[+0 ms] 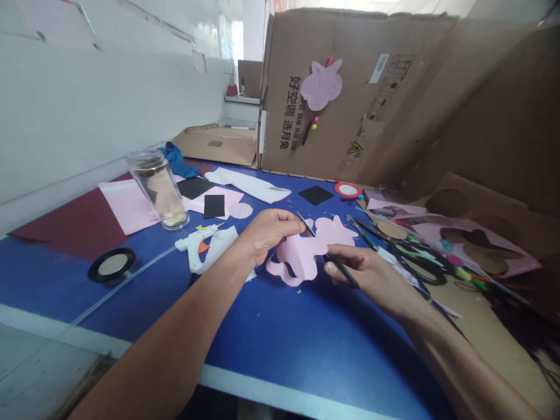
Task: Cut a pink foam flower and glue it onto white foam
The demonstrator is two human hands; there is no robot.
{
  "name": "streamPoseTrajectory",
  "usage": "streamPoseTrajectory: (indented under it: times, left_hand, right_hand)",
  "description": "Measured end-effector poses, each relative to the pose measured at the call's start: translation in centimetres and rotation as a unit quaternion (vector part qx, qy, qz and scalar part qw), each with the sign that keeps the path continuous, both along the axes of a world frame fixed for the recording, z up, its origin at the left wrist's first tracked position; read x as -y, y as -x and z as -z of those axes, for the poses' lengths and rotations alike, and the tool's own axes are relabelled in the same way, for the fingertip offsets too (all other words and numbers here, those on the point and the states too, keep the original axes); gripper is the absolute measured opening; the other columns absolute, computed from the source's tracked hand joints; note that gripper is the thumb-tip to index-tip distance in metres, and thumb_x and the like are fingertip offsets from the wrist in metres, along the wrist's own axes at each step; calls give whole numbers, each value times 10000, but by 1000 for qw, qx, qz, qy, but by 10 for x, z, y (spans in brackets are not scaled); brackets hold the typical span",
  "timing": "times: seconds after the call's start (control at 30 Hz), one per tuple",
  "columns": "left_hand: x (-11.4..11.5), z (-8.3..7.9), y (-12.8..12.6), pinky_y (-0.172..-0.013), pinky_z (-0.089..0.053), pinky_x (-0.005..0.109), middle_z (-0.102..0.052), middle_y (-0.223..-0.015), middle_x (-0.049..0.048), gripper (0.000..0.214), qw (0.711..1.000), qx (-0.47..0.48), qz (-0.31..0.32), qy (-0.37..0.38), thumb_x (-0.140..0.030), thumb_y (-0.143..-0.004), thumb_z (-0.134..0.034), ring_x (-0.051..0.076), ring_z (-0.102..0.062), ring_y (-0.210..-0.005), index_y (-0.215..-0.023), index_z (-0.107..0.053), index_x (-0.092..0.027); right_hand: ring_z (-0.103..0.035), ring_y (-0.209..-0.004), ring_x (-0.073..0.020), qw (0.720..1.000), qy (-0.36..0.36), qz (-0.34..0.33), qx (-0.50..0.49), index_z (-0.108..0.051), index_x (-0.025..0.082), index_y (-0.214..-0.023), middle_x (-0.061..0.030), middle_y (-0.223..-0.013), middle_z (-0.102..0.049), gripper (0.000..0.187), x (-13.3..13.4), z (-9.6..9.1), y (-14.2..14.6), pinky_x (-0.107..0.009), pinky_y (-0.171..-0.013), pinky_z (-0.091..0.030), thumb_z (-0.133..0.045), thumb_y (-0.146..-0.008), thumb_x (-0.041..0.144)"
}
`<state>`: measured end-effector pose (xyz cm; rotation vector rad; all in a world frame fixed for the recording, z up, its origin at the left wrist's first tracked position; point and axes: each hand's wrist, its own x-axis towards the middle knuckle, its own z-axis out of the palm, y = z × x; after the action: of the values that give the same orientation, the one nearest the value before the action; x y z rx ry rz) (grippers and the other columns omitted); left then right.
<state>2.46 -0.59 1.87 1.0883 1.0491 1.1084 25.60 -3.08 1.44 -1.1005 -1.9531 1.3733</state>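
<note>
My left hand (pixel 277 230) pinches the upper edge of a pink paper (pixel 300 259) with a wavy cut outline. A curled, partly cut strip hangs from its lower left. In my right hand (pixel 356 271) are scissors with dark handles (pixel 347 274), closed fingers around them. Their metal blade (pixel 305 223) shows above the paper, close to my left fingertips; the middle is hidden by the paper. Just behind lies another pink cutout (pixel 335 230), flat on the blue table (pixel 280 332).
At left stand a glass jar (pixel 160 189), a white glue gun (pixel 196 248) with a long glue stick, and a round black-rimmed lid (pixel 111 265). Craft scraps and black-handled scissors (pixel 420 265) crowd the right. A cardboard box (pixel 350 105) bearing a pink cat-shaped cutout (pixel 321 84) rises behind.
</note>
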Motion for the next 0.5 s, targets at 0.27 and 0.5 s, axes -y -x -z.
streamPoseTrajectory:
  times: [0.27, 0.5]
  left_hand:
    - [0, 0, -1, -550, -419, 240, -755, -767, 60, 82, 1000, -4, -3, 3, -164, -746, -731, 114, -576, -589, -665, -741, -167]
    - [0, 0, -1, -573, -437, 243, -771, -809, 76, 84, 1000, -9, -2, 2, -160, -741, -733, 124, -603, -632, -659, -750, -162]
  right_hand:
    - [-415, -705, -149, 1000, 7, -13, -1, -709, 197, -881, 22, -734, -525, 443, -1, -2, 2, -286, -646, -328, -783, -889, 634]
    - [-376, -687, -144, 1000, 2, -10, -1, -696, 200, -859, 33, -718, -484, 438, 1, -2, 3, -292, -630, -293, -766, -901, 630]
